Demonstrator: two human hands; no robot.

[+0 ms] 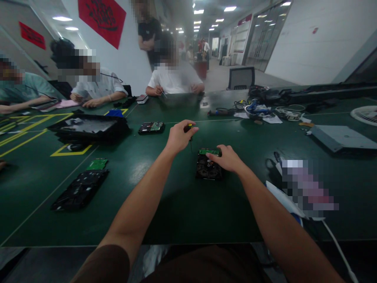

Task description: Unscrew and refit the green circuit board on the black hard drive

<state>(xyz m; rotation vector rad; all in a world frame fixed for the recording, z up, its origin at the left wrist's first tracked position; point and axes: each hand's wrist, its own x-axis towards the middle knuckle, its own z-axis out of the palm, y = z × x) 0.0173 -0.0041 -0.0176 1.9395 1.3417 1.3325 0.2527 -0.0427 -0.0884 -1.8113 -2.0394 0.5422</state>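
My left hand (pixel 179 137) grips a screwdriver (pixel 191 127) with a yellow and black handle. Its thin shaft points down, just left of a hard drive (pixel 208 169); I cannot tell whether the tip touches anything. The drive lies on the green table with its dark underside up and a green circuit board (pixel 209 151) at its far end. My right hand (pixel 229 158) holds the drive at its right side, thumb across the top and other fingers partly hidden behind the edge. Nearer on the left lie more black drives (pixel 79 190) beside a loose green board (pixel 98 164).
Another hard drive (pixel 151 127) lies beyond my left hand. A stack of black trays (pixel 91 127) stands at the left. On the right are a flat grey box (pixel 343 138), cables (pixel 290 112) and a blurred packet (pixel 306 184). Several people sit or stand across the table.
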